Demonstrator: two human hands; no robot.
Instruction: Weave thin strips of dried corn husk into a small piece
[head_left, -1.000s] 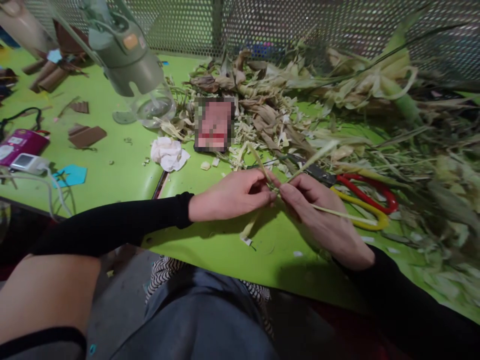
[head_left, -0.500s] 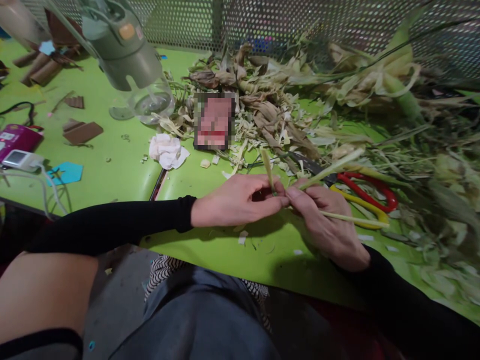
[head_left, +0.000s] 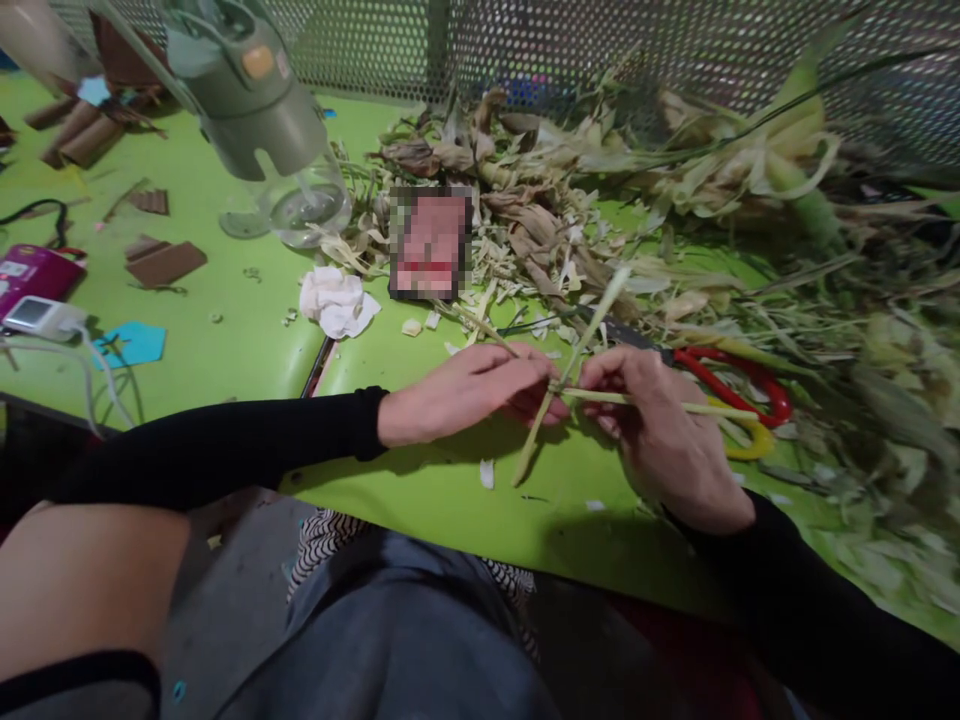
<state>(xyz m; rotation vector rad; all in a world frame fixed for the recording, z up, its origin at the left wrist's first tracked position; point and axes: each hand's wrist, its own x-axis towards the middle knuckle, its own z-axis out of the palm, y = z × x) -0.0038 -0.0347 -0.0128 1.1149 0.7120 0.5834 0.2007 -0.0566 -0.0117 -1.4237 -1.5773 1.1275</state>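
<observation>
I see the left hand (head_left: pixel 469 392) pinching thin, pale-green plant strips (head_left: pixel 559 386) where they cross, over the smooth lime-green surface (head_left: pixel 420 470). The right hand (head_left: pixel 664 430) is narrowed around the strip running rightward. Near it I make out red-and-yellow-handled scissors (head_left: pixel 782 400); farther out, a tangled heap of dry husks (head_left: pixel 536 225) and crumpled white tissue (head_left: pixel 339 303).

This looks like a handicraft workspace: crossed plant strips (head_left: pixel 592 329) over a green table (head_left: pixel 247 350) bearing scissors (head_left: pixel 697 357), heaped husks (head_left: pixel 532 215) and brown scraps (head_left: pixel 171 265), a perforated screen (head_left: pixel 360 50) along the far side.
</observation>
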